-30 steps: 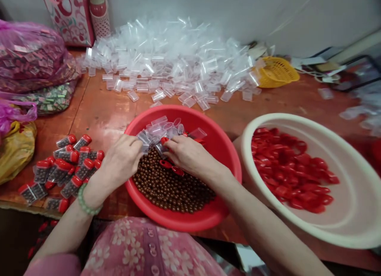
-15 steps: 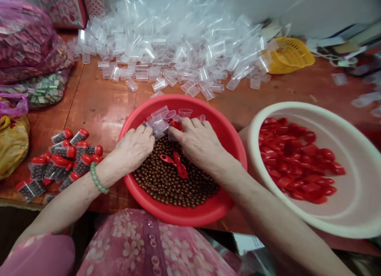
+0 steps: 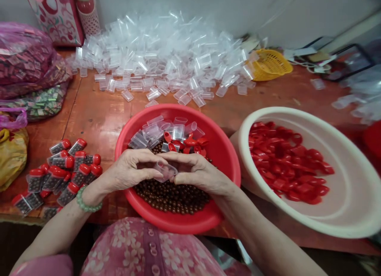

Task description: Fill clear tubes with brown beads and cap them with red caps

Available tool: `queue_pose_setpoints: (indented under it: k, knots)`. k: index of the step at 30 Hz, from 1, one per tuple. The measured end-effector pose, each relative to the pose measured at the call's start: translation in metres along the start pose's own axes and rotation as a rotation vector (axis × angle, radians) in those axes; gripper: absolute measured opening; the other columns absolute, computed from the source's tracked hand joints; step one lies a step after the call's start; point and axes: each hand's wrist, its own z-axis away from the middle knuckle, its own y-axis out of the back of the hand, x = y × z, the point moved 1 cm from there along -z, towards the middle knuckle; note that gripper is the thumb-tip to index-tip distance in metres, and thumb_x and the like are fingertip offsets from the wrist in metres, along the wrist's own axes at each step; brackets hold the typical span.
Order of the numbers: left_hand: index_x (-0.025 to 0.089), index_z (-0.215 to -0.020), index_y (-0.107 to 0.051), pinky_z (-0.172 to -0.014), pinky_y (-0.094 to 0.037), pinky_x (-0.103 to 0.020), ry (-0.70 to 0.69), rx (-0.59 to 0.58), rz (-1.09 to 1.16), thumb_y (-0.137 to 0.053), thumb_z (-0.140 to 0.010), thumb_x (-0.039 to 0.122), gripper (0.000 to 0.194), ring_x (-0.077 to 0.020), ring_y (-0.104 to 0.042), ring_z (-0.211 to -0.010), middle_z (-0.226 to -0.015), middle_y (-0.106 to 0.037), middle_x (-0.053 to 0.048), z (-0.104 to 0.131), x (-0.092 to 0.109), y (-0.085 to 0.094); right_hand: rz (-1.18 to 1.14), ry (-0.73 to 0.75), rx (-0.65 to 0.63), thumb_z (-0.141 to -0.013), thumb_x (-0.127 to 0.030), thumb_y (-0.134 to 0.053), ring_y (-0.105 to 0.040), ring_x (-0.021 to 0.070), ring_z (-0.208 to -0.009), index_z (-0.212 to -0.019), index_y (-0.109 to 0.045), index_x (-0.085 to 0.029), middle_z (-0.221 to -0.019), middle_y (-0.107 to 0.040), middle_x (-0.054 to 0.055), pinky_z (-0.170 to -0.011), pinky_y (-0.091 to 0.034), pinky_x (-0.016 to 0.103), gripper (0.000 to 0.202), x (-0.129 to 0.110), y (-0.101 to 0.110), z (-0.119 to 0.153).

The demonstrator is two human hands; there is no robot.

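Over a red basin (image 3: 232, 168), my left hand (image 3: 131, 168) is closed on a small clear plastic container (image 3: 166, 172), its open end facing me. My right hand (image 3: 199, 170) pinches the same container from the other side; its fingertips partly hide it. Below both hands lie many brown beads (image 3: 172, 200). Behind the hands, inside the basin, are several empty clear containers (image 3: 153, 131) and loose red caps (image 3: 190, 141). A green bead bracelet (image 3: 87, 200) circles my left wrist.
Filled red-capped containers (image 3: 56, 176) are piled at left, near plastic bags (image 3: 29, 65). A large heap of clear containers (image 3: 166, 57) spreads along the back wall by a yellow basket (image 3: 270, 64). A white basin (image 3: 354, 176) with red caps stands at right.
Both hands have drawn back toward me from the basin's far side and now meet around a clear container. Two red pieces no longer show on the beads in front. The view has shifted slightly.
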Motion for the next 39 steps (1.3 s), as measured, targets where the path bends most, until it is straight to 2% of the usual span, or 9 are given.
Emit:
queue_pose_setpoints:
  k: [5,9,12,16,18,24,28,33,39]
  knots:
    - [0.022,-0.1,-0.075,-0.072,-0.046,-0.024,-0.083,0.043,-0.134,-0.074,-0.078,0.027,0.022,-0.0105,-0.054,-0.074,-0.078,-0.058,0.0,0.005,-0.003,0.003,-0.251,-0.115,-0.011,-0.068,-0.034,-0.082,-0.067,0.0168,-0.092,-0.112,-0.072,-0.026,-0.101,-0.074,0.002,-0.087,-0.051,0.032,0.045,0.01,-0.007,-0.002]
    - [0.021,-0.115,-0.067,-0.07,-0.045,-0.024,-0.112,0.086,-0.272,-0.079,-0.073,0.031,0.046,-0.0107,-0.05,-0.072,-0.077,-0.054,0.002,0.01,-0.001,0.009,-0.261,-0.112,-0.116,-0.066,-0.051,-0.08,-0.061,0.0126,-0.07,-0.103,-0.071,-0.019,-0.078,-0.067,0.0,-0.072,-0.05,0.027,0.05,0.018,-0.014,-0.006]
    - [0.015,-0.118,-0.06,-0.066,-0.045,-0.023,-0.024,0.208,-0.175,-0.071,-0.078,0.027,0.043,-0.0103,-0.051,-0.07,-0.078,-0.055,0.001,0.013,0.001,0.015,0.133,-0.133,-0.168,-0.076,-0.056,-0.069,-0.056,0.013,-0.066,-0.097,-0.066,-0.015,-0.076,-0.06,0.001,-0.066,-0.048,0.028,0.047,0.017,-0.021,-0.01]
    - [0.012,-0.109,-0.059,-0.067,-0.047,-0.021,0.031,0.35,0.024,-0.056,-0.086,0.021,0.024,-0.0091,-0.055,-0.072,-0.082,-0.058,-0.001,0.011,-0.001,0.019,1.07,-0.224,-0.175,-0.089,-0.033,-0.06,-0.06,0.0192,-0.083,-0.108,-0.061,-0.01,-0.102,-0.058,0.011,-0.075,-0.049,0.032,0.029,0.015,-0.032,-0.019]
    - [0.012,-0.108,-0.059,-0.068,-0.048,-0.021,0.042,0.371,0.025,-0.056,-0.086,0.022,0.024,-0.0098,-0.058,-0.074,-0.085,-0.061,-0.002,0.008,-0.005,0.018,1.386,-0.324,-0.186,-0.091,-0.027,-0.055,-0.063,0.0224,-0.084,-0.107,-0.061,-0.009,-0.106,-0.057,0.014,-0.07,-0.051,0.032,0.025,0.016,-0.033,-0.023]
    - [0.013,-0.106,-0.062,-0.073,-0.052,-0.025,-0.045,0.399,-0.128,-0.053,-0.088,0.021,0.022,-0.0127,-0.063,-0.078,-0.093,-0.066,-0.006,0.006,-0.014,0.013,1.739,-0.494,-0.182,-0.089,-0.003,-0.038,-0.069,0.0232,-0.08,-0.102,-0.062,-0.007,-0.102,-0.06,0.018,-0.062,-0.051,0.029,0.028,0.015,-0.028,-0.032]
    - [0.014,-0.104,-0.062,-0.081,-0.053,-0.029,-0.091,0.442,-0.171,-0.047,-0.09,0.02,0.022,-0.0155,-0.066,-0.088,-0.098,-0.068,-0.007,0.007,-0.014,0.012,1.716,-0.393,-0.307,-0.086,0.004,-0.033,-0.069,0.0264,-0.084,-0.1,-0.065,-0.002,-0.098,-0.061,0.023,-0.064,-0.051,0.03,0.036,0.015,-0.035,-0.044]
    - [0.014,-0.1,-0.063,-0.086,-0.052,-0.03,-0.146,0.446,-0.324,-0.041,-0.093,0.021,0.025,-0.0164,-0.065,-0.092,-0.098,-0.069,-0.008,0.005,-0.011,0.008,1.562,-0.238,-0.425,-0.082,-0.001,-0.045,-0.067,0.0225,-0.087,-0.104,-0.064,-0.009,-0.104,-0.062,0.017,-0.073,-0.051,0.03,0.03,0.032,-0.042,-0.053]
    - [0.012,-0.103,-0.064,-0.088,-0.05,-0.03,-0.113,0.458,-0.3,-0.039,-0.095,0.026,0.029,-0.0168,-0.064,-0.092,-0.1,-0.068,-0.01,0.007,-0.009,0.007,0.966,-0.101,-0.269,-0.07,-0.005,-0.057,-0.061,0.0216,-0.097,-0.1,-0.062,-0.013,-0.104,-0.064,0.008,-0.088,-0.049,0.034,0.031,0.051,-0.024,-0.054]
